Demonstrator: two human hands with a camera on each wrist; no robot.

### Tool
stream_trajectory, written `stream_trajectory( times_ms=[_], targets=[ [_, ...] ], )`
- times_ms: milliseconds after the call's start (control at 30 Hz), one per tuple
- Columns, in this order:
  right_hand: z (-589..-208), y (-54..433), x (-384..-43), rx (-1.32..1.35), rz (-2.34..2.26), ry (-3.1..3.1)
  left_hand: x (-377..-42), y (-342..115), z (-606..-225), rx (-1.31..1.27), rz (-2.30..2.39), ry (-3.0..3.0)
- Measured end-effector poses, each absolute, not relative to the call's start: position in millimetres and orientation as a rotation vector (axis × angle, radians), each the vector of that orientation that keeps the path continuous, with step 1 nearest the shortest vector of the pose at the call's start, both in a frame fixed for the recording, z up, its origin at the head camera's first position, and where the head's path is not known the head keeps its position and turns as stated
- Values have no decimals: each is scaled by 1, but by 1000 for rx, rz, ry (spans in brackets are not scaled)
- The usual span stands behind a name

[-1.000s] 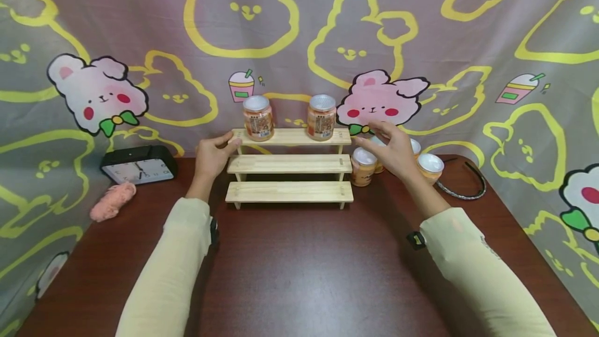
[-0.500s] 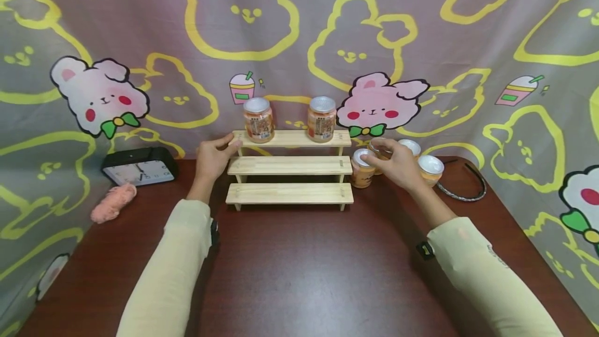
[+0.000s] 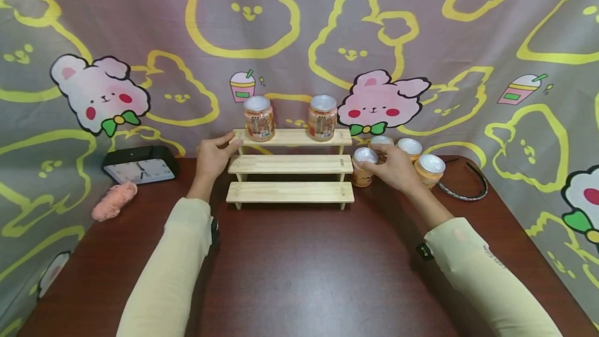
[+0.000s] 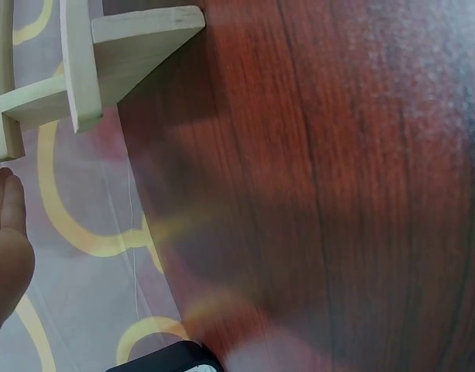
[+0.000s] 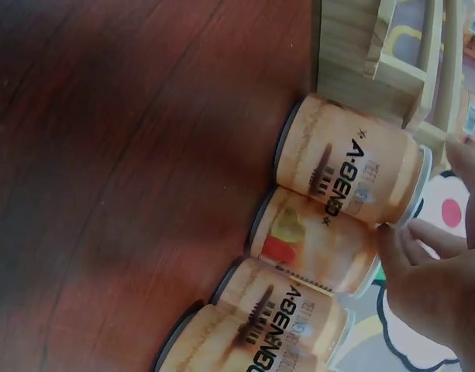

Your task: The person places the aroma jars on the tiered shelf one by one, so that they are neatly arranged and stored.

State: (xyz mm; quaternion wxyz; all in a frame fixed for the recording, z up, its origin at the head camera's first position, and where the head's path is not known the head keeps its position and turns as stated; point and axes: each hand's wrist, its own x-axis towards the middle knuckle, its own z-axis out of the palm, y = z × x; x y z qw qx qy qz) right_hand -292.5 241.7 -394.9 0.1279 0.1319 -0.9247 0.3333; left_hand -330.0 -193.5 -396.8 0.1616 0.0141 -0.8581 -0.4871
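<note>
A three-tier wooden display stand (image 3: 290, 164) stands near the back of the table, two lidded jars (image 3: 260, 121) (image 3: 322, 120) upright on its top tier. My left hand (image 3: 212, 160) holds the left end of that top tier, thumb over the board; its fingers (image 4: 11, 205) show at the board's end in the left wrist view. To the right of the stand my right hand (image 3: 395, 166) has thumb and fingers round the lid of the nearest orange jar (image 5: 349, 159). That jar stands on the table, its label facing the right wrist camera.
More jars (image 3: 409, 147) (image 3: 429, 168) (image 3: 381, 141) with pale lids crowd beside and behind my right hand. A dark headband (image 3: 463, 196) lies at the far right. At the left are a black clock (image 3: 140, 164) and a fluffy pink bundle (image 3: 114, 201). A patterned curtain (image 3: 290, 25) hangs behind.
My right hand has come down from above the jars and closed its thumb and fingers round the lid of the one nearest the stand. My left hand stays on the top tier.
</note>
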Motion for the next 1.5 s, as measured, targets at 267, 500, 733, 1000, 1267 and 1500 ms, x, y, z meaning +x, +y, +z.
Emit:
stream_trajectory(
  times_ms=[267, 500, 733, 1000, 1267, 1500],
  targets=[
    [-406, 230, -294, 382, 815, -2566, -331, -195, -399, 43, -1388, -2453],
    [-408, 226, -294, 282, 813, -2550, -331, -195, -399, 18, -1402, -2440],
    [-407, 227, -294, 294, 784, -2569, -333, -194, -399, 0, -1416, -2439],
    [-408, 228, -295, 297, 813, -2572, -333, -196, -399, -14, -1390, -2442],
    [-408, 229, -293, 305, 842, -2600, -333, -195, -400, -8, -1384, -2440],
    [-408, 230, -295, 339, 834, -2579, -333, -195, -399, 4, -1391, -2443]
  ],
)
